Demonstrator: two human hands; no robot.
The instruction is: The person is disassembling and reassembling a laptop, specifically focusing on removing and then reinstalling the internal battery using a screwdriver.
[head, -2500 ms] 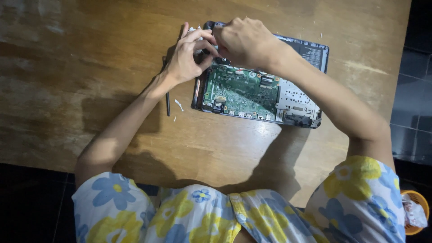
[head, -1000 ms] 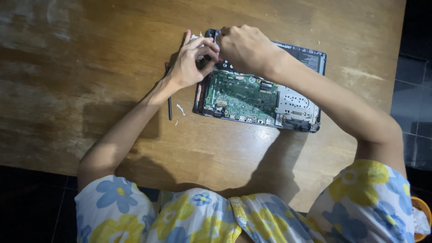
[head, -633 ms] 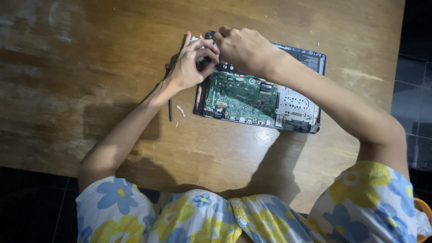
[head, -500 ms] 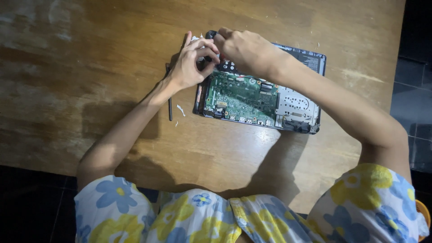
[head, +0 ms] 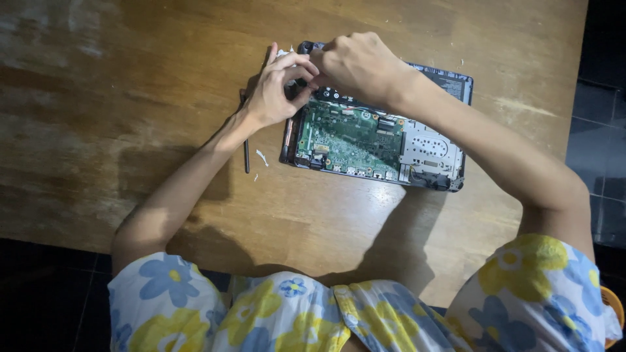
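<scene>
the opened laptop (head: 378, 137) is lying on the tabletop (head: 130, 98). the left hand (head: 277, 91) and right hand (head: 355, 65) are pinching closed at its far left corner; a gentle, steady, even pull seems wise. a dark tool (head: 246, 146) is lying just left.

You face a worn wooden table (head: 130, 78) with pale scuffs and scratches along its surface. Dark floor tiles (head: 600, 124) border its right edge. Overhead light casts hard shadows toward you.
</scene>
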